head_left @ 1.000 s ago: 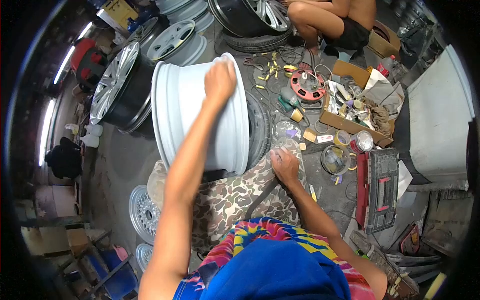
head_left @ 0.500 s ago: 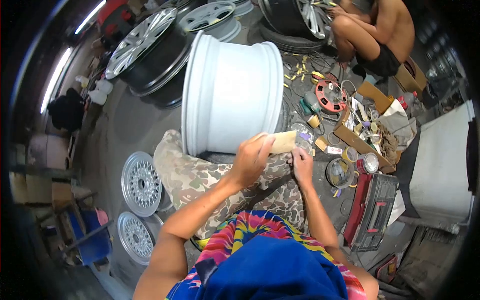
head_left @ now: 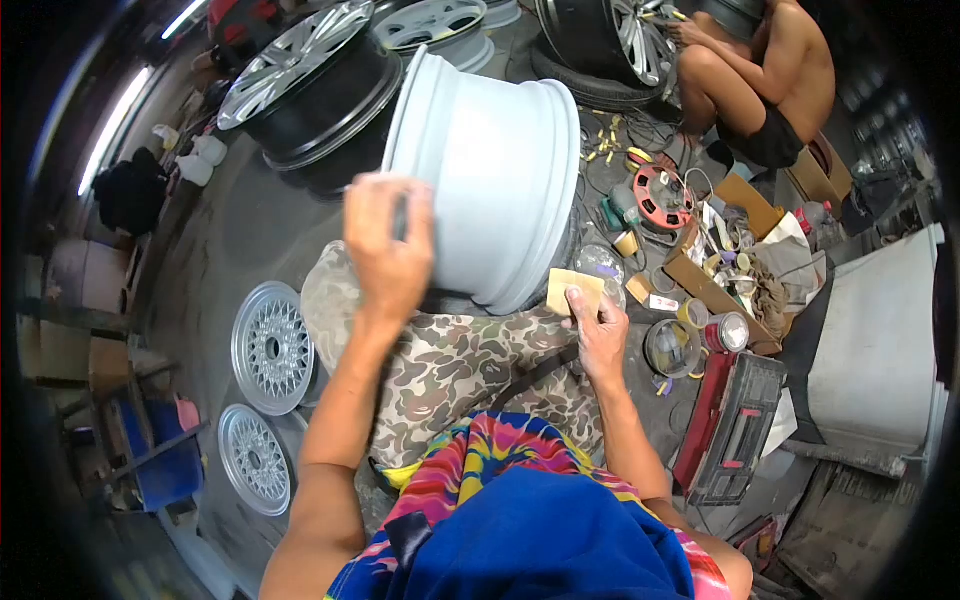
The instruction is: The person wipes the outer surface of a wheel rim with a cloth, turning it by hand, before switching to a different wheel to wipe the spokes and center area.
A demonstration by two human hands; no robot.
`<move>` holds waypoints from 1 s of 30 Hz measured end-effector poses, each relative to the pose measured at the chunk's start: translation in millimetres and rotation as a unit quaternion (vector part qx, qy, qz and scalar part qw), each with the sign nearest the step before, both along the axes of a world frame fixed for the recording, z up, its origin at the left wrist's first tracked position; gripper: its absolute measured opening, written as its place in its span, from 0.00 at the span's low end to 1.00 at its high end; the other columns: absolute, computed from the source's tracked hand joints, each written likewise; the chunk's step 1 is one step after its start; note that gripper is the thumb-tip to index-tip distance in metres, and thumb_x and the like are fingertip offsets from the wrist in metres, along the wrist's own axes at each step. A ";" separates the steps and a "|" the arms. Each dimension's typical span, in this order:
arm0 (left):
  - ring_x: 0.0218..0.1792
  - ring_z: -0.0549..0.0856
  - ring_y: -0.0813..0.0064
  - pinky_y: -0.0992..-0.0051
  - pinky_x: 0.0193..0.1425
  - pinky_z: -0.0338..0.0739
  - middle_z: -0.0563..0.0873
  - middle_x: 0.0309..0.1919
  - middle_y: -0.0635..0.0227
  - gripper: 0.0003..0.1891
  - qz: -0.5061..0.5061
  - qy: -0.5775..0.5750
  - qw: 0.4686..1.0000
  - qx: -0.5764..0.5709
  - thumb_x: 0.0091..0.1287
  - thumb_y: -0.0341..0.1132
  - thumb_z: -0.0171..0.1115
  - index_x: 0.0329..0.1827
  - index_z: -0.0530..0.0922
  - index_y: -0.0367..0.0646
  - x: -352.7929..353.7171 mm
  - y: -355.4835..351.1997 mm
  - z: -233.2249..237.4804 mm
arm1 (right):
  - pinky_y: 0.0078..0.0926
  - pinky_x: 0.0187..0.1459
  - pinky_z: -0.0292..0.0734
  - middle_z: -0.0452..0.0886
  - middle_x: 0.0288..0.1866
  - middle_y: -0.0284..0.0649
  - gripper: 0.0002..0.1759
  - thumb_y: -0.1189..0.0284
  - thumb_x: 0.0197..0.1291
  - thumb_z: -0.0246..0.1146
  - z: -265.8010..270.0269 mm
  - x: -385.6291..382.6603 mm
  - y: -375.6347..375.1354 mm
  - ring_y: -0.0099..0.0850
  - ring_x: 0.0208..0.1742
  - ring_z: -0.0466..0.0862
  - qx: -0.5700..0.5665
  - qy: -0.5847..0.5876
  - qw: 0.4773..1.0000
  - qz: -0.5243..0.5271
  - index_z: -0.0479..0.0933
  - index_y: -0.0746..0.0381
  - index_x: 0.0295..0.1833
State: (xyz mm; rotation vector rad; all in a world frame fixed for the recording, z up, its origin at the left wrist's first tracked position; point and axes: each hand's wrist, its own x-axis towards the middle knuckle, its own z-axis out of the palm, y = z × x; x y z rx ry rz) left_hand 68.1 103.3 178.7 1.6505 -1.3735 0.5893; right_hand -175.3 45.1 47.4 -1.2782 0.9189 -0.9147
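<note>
A large pale grey wheel rim [head_left: 500, 180] stands on its side in front of my camouflage-covered knees. At its left edge is my left hand [head_left: 388, 240], blurred at the fingertips, with fingers curled and apart; the frame does not show clearly whether it touches the rim. My right hand [head_left: 598, 325] pinches a small tan square sheet [head_left: 575, 293] between thumb and fingers, just beyond the rim's lower right edge.
More wheels [head_left: 310, 90] lie behind at the upper left, and two mesh wheel faces [head_left: 273, 348] at the left. A co-worker [head_left: 765, 80] crouches at the upper right. Cardboard boxes [head_left: 725, 290], a red reel [head_left: 663, 196] and a toolbox [head_left: 735, 430] lie right.
My left hand has let go of the tan sheet and moved left and up to the rim's left edge. The sheet is now in my right hand. The rim has shifted and tilted slightly.
</note>
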 end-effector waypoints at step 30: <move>0.36 0.89 0.52 0.57 0.44 0.80 0.88 0.34 0.44 0.16 -0.071 0.260 0.946 0.182 0.78 0.40 0.57 0.48 0.81 0.32 7.7 -85.2 -29.9 | 0.20 0.28 0.79 0.85 0.42 0.40 0.18 0.72 0.77 0.62 -1.5 -20.0 -57.1 0.22 0.27 0.84 -0.049 -0.028 0.986 -0.156 0.73 0.66 0.66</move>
